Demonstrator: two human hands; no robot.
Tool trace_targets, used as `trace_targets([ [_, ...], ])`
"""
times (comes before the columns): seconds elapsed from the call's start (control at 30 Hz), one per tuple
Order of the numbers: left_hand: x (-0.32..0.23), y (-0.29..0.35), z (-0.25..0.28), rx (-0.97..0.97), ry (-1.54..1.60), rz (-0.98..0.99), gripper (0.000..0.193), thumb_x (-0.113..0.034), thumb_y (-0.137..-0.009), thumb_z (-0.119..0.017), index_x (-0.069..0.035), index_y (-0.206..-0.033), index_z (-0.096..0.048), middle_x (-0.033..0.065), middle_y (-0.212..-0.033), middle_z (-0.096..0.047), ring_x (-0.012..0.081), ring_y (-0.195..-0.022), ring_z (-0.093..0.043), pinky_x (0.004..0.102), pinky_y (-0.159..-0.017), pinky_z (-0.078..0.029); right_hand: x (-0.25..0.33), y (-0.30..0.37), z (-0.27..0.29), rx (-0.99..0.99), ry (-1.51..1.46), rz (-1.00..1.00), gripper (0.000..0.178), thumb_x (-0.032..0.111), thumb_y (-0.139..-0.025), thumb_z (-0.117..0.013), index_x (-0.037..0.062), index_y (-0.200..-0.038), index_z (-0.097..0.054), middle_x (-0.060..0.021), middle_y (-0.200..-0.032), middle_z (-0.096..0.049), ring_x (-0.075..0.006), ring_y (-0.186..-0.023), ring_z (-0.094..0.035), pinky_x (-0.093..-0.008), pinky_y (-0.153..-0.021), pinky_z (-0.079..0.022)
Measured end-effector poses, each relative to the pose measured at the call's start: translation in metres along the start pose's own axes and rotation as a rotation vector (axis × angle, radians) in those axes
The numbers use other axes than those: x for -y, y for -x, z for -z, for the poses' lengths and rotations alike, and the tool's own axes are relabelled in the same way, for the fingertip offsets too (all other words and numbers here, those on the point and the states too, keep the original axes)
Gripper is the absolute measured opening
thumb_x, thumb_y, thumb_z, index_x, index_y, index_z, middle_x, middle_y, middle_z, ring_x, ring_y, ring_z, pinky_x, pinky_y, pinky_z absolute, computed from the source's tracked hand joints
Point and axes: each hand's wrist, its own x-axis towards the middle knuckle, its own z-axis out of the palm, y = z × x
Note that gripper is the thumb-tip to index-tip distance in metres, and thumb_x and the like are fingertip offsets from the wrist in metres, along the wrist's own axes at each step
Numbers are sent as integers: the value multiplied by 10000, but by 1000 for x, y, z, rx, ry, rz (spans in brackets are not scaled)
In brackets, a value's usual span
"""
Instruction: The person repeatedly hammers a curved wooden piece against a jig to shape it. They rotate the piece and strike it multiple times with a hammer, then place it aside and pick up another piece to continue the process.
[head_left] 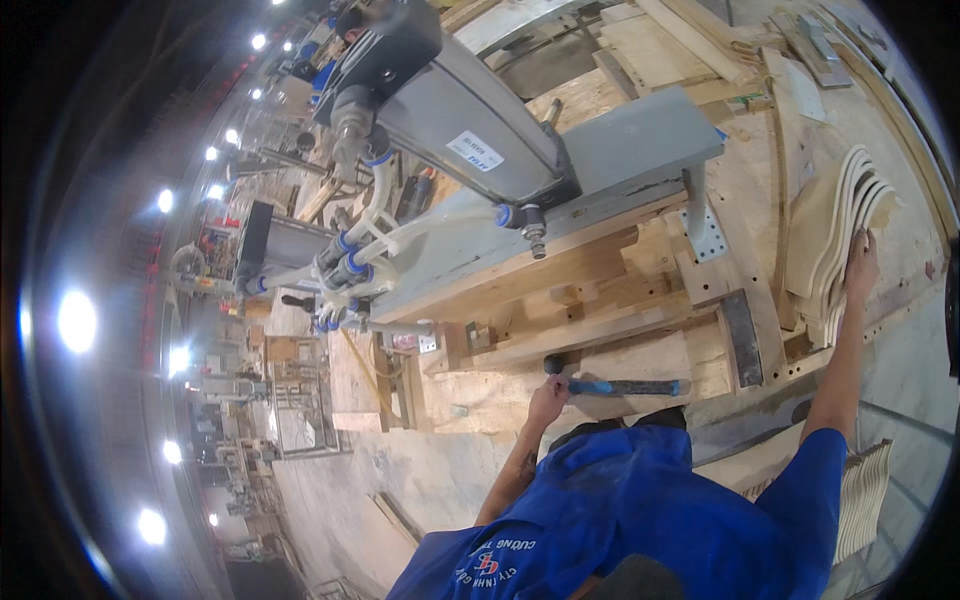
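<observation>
Edges and room: pale floor (330, 490) opens at near left; the wooden bench (490, 405) runs rightward from there, a shallow strip of its top lying between the near edge and a wooden frame (570, 290).

Counts: grey cylinders, two, the smaller (290, 245) at left, the larger (430, 110) toward the centre. Left hand (549, 398), one, fingers seemingly curled around the hammer near its black head. Hammer (625, 387), one, blue-and-black handle pointing right, at the bench's near edge. Right hand (862, 265), one, touching the right side of a stack of curved wooden pieces (825, 230), at least four; whether it pinches any cannot be told. Second stack (865, 500), one, near right.

Surroundings: translucent hoses (440, 222) with blue collars, left of centre; a grey beam (640, 140) above the frame, blocking the way across; loose boards (670, 40), far right.
</observation>
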Motion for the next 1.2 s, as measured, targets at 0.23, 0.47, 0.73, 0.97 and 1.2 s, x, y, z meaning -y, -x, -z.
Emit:
trace_targets([
  [0.23, 9, 21, 25, -50, 31, 62, 261, -263, -960, -563, -66, -1112, -642, 202, -966, -708, 403, -942, -683, 462, -811, -533, -7, -21, 13, -9, 116, 150, 691, 613, -983, -437, 128, -1474, -474, -222, -1289, -636, -424, -1171, -595, -473, -960, -464],
  [0.47, 33, 97, 38, 8, -193, 318, 279, -251, -959, -523, -42, -1079, -664, 268, -1004, -693, 442, -987, -668, 486, -842, -536, -22, -62, 7, 110, 224, 119, 712, 595, -1005, -391, 89, -1505, -414, -280, -1359, -564, -471, -1244, -529, -503, -1017, -422],
  [0.73, 37, 118, 50, 139, -145, 216, 299, -303, -957, -516, -115, -1117, -686, 198, -1041, -709, 415, -976, -670, 497, -874, -526, -28, -64, -3, -247, 156, 149, 700, 581, -998, -409, 33, -1430, -468, -290, -1333, -568, -474, -1224, -535, -517, -1016, -420],
  [0.97, 32, 76, 33, -19, -81, -151, 232, -252, -946, -573, -107, -1107, -655, 155, -1096, -691, 357, -1058, -641, 480, -903, -498, 24, -56, 118, -322, 515, 177, 701, 535, -992, -475, 5, -1451, -465, -262, -1415, -521, -412, -1299, -506, -467, -1086, -391],
  [1.2, 55, 14, 26, -20, -387, -435, 318, -259, -852, -676, -143, -1148, -661, 74, -1193, -615, 283, -1201, -545, 486, -971, -440, 82, 146, 257, -691, 30, 420, 522, 352, -1040, -490, -15, -1411, -512, -229, -1357, -567, -354, -1226, -568, -434, -1033, -454],
])
